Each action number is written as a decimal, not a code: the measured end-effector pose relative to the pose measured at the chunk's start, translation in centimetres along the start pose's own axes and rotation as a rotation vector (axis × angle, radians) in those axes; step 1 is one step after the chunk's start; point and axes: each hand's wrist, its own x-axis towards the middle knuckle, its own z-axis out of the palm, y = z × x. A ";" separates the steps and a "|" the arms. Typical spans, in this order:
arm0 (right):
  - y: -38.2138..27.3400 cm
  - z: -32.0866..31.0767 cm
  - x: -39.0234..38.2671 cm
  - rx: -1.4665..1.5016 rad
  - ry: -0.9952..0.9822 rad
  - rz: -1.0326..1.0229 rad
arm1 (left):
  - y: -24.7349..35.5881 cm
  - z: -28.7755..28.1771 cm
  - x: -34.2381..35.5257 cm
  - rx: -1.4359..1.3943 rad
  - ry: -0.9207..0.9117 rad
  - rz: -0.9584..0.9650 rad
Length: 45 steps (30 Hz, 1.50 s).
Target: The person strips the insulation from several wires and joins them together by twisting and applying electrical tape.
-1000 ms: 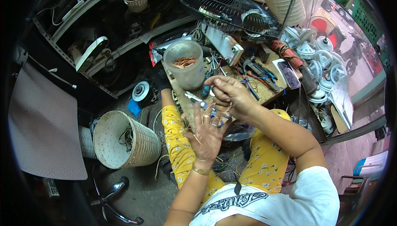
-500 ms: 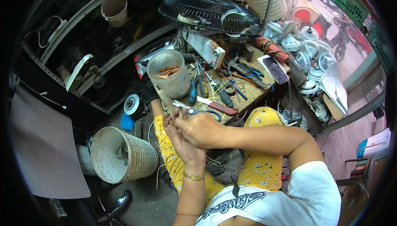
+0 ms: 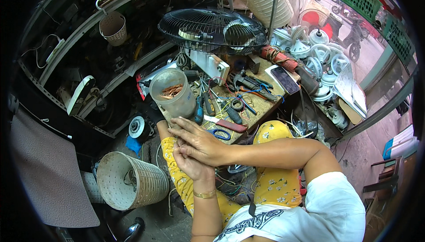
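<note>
My right hand (image 3: 204, 145) lies across the top of my left hand (image 3: 193, 166), its fingers stretched out flat toward the left. The left hand is turned palm up, its fingers curled beneath the right one. Whatever the left fingers hold, if anything, is hidden or too thin to make out. Just beyond the hands, at the workbench's near edge, are blue-handled scissors (image 3: 220, 134) and a knife with a red handle (image 3: 231, 125). A translucent plastic tub (image 3: 179, 105) with copper wire scraps (image 3: 171, 91) stands behind them.
Pliers (image 3: 261, 92), screwdrivers, a black tape roll (image 3: 237, 105) and a phone (image 3: 284, 79) crowd the wooden bench (image 3: 265, 111). Behind stands a black fan cage (image 3: 212, 29). White plastic parts (image 3: 321, 54) pile up at right. A whitish basket (image 3: 148, 180) is on the floor at left.
My right hand's fingers have straightened and slid forward over the left hand. The left fingers have drawn in beneath it. The view has shifted slightly, moving the bench leftward.
</note>
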 end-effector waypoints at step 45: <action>3.4 1.2 1.8 0.953 0.192 0.266 | 2.9 3.1 2.3 -0.317 -0.323 -0.066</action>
